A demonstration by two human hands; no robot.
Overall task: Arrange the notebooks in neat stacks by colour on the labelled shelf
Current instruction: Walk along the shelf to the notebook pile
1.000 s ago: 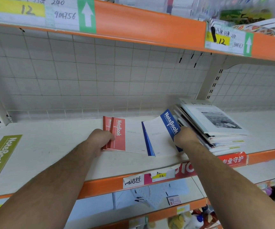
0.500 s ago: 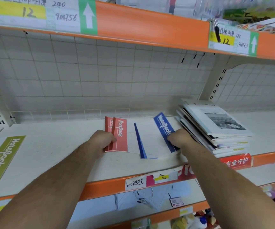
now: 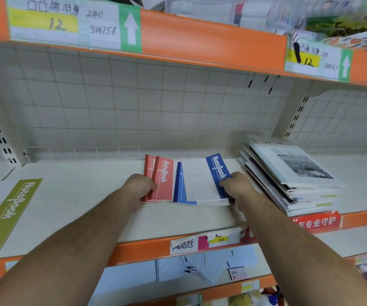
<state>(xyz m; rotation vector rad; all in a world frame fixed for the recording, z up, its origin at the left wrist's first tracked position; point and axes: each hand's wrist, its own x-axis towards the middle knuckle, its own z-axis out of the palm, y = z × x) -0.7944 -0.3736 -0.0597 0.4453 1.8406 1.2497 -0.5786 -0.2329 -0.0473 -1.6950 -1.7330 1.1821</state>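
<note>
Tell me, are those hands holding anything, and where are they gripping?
The left hand grips the red notebooks at their left edge. The right hand grips the blue notebooks at the right, blue-banded edge. Both piles lie on the shelf.

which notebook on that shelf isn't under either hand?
The green notebook, lying alone at the shelf's far left. The left hand is on the red ones, the right hand on the blue ones.

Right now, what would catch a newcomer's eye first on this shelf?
Mid-shelf, the left hand presses on the red notebooks while the right hand grips the blue notebooks overlapping them. A green notebook lies alone at far left, and a slumped pile of white booklets sits at right, under the orange upper shelf rail.
</note>
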